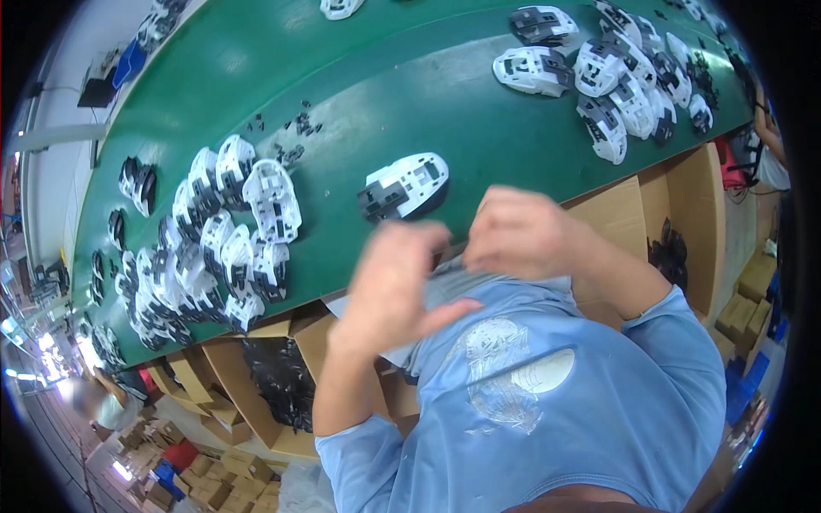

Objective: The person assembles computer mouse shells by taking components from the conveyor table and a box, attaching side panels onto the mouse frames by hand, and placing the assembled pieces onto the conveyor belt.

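My left hand [389,286] is blurred by motion at the table's front edge. Its thumb stands apart from the fingers, and I see nothing in its grasp. Beside it, my right hand [520,235] has its fingers curled together; whatever they may hold is hidden. Just beyond both hands lies a white-and-black plastic shell [412,184], long and rounded like a computer mouse, with slots and openings in its upward side. Neither hand visibly touches it.
On the green table [359,111], many similar shells [271,201] crowd the left, and another pile [629,81] lies at the far right. Small black pieces [304,125] are scattered beyond the middle. Open cardboard boxes [693,222] with black parts stand below the front edge.
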Demonstrator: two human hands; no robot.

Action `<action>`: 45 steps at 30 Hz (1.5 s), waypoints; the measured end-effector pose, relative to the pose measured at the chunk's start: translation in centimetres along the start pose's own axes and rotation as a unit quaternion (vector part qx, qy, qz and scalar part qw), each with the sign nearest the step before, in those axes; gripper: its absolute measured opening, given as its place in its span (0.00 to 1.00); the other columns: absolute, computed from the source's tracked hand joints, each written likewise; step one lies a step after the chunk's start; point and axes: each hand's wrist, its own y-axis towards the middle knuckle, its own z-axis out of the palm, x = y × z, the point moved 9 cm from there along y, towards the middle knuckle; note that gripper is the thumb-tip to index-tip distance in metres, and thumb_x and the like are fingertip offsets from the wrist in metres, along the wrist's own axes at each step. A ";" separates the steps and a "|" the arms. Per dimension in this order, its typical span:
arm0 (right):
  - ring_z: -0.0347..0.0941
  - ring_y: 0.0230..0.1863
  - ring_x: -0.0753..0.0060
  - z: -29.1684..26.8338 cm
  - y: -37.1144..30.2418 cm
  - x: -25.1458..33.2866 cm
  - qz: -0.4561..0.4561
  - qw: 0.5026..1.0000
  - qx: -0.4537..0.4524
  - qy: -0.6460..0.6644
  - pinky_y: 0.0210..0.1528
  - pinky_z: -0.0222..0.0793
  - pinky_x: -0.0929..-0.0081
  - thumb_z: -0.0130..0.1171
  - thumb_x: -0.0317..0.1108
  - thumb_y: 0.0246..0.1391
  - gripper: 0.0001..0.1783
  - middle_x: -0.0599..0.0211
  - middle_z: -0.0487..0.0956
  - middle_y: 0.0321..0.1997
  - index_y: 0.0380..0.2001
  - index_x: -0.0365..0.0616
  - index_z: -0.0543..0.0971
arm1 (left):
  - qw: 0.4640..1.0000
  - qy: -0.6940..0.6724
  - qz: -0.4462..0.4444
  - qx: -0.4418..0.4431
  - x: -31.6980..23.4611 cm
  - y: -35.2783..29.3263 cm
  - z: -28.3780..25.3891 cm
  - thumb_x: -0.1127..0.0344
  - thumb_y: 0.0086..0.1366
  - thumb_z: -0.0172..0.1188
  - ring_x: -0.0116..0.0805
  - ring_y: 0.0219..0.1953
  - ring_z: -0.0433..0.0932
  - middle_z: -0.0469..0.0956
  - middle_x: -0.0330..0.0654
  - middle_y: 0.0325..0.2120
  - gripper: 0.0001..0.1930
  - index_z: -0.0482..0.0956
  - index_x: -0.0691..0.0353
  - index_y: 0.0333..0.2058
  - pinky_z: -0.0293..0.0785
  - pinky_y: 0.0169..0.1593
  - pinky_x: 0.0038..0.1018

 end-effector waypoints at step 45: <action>0.82 0.45 0.66 2.8 3.8 -2.4 0.031 0.979 -0.166 0.116 0.48 0.78 0.71 0.70 0.24 0.52 0.20 0.56 0.87 0.50 0.51 0.40 0.88 | 0.789 -0.343 0.058 -0.506 6.3 -4.1 -1.3 0.29 0.74 0.45 0.45 0.49 0.77 0.69 0.51 0.50 0.37 0.65 0.63 0.54 0.79 0.54 0.42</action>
